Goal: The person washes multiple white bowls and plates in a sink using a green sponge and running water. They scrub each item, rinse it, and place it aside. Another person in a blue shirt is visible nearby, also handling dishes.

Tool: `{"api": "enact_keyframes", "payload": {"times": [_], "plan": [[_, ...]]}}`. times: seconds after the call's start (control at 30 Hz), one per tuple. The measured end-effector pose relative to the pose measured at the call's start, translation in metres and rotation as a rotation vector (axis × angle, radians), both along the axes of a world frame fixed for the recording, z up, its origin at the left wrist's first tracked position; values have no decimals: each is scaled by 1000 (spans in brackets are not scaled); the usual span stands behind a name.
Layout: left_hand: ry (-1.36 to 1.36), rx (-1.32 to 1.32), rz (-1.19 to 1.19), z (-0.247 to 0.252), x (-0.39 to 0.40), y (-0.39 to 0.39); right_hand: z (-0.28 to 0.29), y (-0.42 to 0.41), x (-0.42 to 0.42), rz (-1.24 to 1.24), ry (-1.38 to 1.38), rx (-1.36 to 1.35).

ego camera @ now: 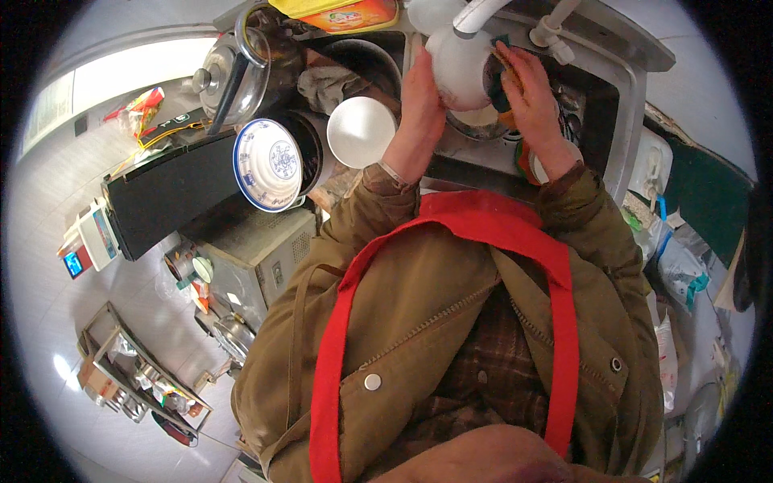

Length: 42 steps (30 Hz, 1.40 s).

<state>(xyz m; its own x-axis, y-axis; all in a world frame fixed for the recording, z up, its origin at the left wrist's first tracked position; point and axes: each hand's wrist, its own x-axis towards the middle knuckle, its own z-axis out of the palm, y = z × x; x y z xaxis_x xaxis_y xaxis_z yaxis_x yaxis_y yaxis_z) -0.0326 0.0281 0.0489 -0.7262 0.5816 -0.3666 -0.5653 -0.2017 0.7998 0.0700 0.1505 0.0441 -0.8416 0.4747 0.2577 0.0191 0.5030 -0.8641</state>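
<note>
Over the sink (628,96), my left hand (423,118) grips a white bowl (460,72) by its left side. The bowl is tilted, with its rounded outside facing up towards me. In my right hand (531,96) is a dark green and yellow scouring sponge (498,90), pressed against the bowl's right side and partly hidden by the fingers. A white faucet spout (480,15) hangs just above the bowl. Below it in the sink lies a metal bowl (468,128), partly covered by my hands.
Left of the sink are a white bowl (362,133), a blue-rimmed plate (269,166) over a dark pot (311,148), a grey cloth (329,84) and a glass lid (223,78). A yellow-orange tub (344,15) stands behind. Plastic bags (679,259) hang at right.
</note>
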Motion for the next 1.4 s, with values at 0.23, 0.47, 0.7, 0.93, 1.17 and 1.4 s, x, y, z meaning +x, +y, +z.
{"api": "enact_keyframes", "payload": {"times": [0.23, 0.47, 0.7, 0.93, 1.17, 1.4], "plan": [[-30, -6, -3, -1, 3, -3, 3, -21, 9, -64, 36, 85], [-21, 26, 55, -4, -8, -5, 9, -19, 17, 104, -10, 40], [-27, -3, -26, -5, -8, 6, 19, -2, 13, 73, 58, 126], [159, -197, -20, -20, -11, -4, 38, -4, 9, -52, -43, -368], [429, -160, 53, -13, 10, 11, 3, -17, -35, 134, 28, 373], [268, -340, -68, 13, 8, -2, 10, -3, -41, 199, 8, 309]]}}
